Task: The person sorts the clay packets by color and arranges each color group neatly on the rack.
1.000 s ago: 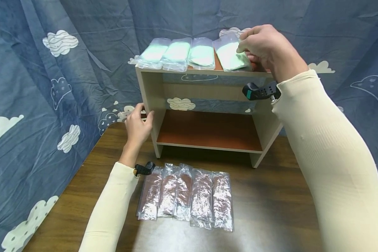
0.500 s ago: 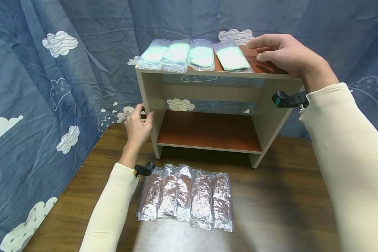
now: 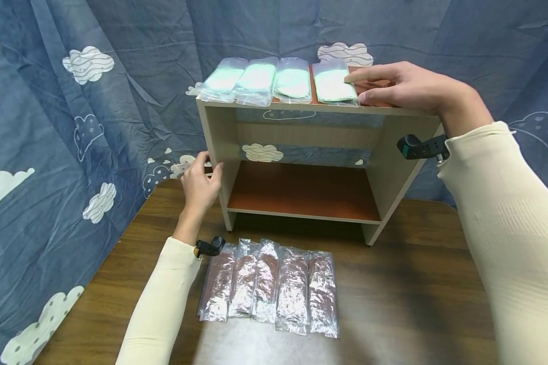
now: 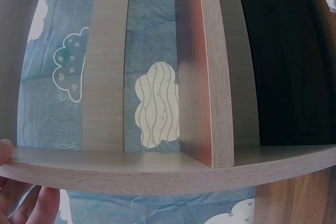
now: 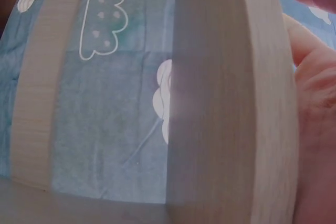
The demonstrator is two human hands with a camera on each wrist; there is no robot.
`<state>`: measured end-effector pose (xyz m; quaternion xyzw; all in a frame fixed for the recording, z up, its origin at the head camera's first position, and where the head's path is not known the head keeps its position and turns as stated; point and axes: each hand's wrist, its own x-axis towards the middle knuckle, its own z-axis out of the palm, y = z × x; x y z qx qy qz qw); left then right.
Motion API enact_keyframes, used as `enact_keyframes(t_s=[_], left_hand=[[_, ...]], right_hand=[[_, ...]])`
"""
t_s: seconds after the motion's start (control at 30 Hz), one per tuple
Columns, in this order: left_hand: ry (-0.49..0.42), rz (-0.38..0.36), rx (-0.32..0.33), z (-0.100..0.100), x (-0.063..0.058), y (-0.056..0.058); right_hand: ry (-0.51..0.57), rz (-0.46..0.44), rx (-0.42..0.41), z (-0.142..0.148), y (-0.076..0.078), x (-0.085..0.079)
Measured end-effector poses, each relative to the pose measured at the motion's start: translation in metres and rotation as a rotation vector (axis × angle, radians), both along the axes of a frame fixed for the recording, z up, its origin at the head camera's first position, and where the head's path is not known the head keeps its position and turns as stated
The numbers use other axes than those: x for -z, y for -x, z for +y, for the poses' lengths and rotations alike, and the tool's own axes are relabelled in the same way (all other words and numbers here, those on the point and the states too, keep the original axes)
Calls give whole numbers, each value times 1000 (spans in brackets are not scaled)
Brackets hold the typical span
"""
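On top of a small wooden shelf [image 3: 303, 217], several clear plastic packets with pale green-white contents lie in a row. My right hand [image 3: 420, 88] reaches over the top board, its fingertips at the right edge of the rightmost packet [image 3: 333, 83], index finger extended and thumb below. In the right wrist view the shelf's board partly hides this hand [image 5: 320, 93]. My left hand [image 3: 198, 185] holds the shelf's left side panel [image 4: 115, 177]; in the left wrist view the thumb is on one face and the fingers [image 4: 44, 208] on the other.
Several clear, shiny plastic packets [image 3: 293, 289] with brownish contents lie side by side on the wooden table [image 3: 402, 294] before the shelf. A blue curtain with white clouds [image 3: 132, 101] hangs behind. The shelf has a lower reddish-brown board [image 3: 301, 190].
The right hand let go of the rightmost packet, drew back to the right, then came in against its edge. That packet now lies straighter and further left. The left hand stayed put.
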<state>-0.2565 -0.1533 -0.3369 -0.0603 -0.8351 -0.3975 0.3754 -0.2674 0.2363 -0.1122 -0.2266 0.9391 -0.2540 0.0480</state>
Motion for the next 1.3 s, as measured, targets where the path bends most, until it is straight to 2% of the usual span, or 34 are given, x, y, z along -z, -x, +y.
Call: enact_keyframes(t_s=[0.3,0.7,1.3], left_hand=[[1,-6,6,0,-2,-1],[-3,-13,11,0,-1,0],[-7,-22,28,4,-2,1]], right_hand=[[0,6,-16,-7,-3,-2],[-41,24,21,-16,-1,-3],[-29,18,38,-14,-1,-2]])
